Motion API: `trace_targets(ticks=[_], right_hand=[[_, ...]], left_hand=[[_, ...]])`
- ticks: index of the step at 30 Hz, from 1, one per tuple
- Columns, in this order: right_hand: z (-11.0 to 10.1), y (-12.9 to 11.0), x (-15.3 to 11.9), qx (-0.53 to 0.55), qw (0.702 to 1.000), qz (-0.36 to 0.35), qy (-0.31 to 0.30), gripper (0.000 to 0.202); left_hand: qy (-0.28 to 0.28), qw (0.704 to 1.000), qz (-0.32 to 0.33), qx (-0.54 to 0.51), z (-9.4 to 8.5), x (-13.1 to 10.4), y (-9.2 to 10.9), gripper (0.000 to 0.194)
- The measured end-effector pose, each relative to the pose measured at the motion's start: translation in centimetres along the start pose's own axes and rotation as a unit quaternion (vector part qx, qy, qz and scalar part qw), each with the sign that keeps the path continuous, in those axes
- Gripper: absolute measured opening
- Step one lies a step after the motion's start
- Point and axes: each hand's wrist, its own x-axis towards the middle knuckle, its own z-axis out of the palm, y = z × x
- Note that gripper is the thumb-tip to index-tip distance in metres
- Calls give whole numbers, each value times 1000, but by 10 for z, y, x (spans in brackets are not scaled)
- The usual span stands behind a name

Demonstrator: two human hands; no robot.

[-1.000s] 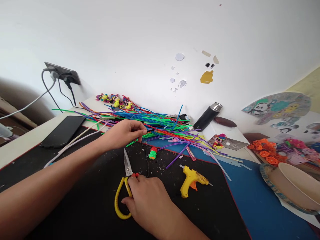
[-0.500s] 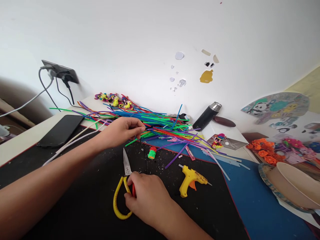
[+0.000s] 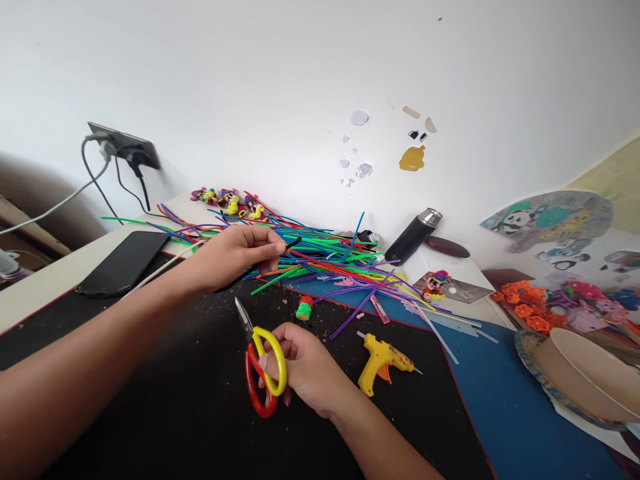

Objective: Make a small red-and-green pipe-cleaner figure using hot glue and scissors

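Note:
My left hand [image 3: 245, 252] pinches a black pipe cleaner [image 3: 294, 244], whose short end sticks out past the fingertips in front of the pile of coloured pipe cleaners [image 3: 320, 241]. My right hand [image 3: 295, 357] grips scissors [image 3: 265, 373] with one yellow and one red handle, thumb and fingers at the loops. The blades point up and away to the left, and look closed. Just beyond the right hand a small red and green coil [image 3: 305, 308] stands on the black mat [image 3: 175, 373].
A yellow glue gun [image 3: 384, 363] lies right of my right hand. Further back are a black flask [image 3: 414, 235], a small figure [image 3: 435, 285] and several figures [image 3: 230, 202] by the wall. A phone [image 3: 125, 262] lies left; a bowl [image 3: 590, 373] stands right.
The scissors have been lifted and turned, their blades now together and both handles in view. A black end now shows beyond my left fingertips, and that hand has shifted slightly.

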Motion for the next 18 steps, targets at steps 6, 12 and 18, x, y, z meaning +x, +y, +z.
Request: trace_targets(ticks=[6, 12, 18], right_hand=[[-4, -9, -2, 76, 996, -40, 23, 51], [-14, -21, -6, 169, 973, -127, 94, 40], [-24, -25, -6, 205, 953, -179, 132, 37]], left_hand=[[15, 997, -18, -77, -6, -1, 1, 45], [62, 988, -61, -125, -15, 7, -17, 46], [57, 960, -167, -218, -8, 11, -32, 37]])
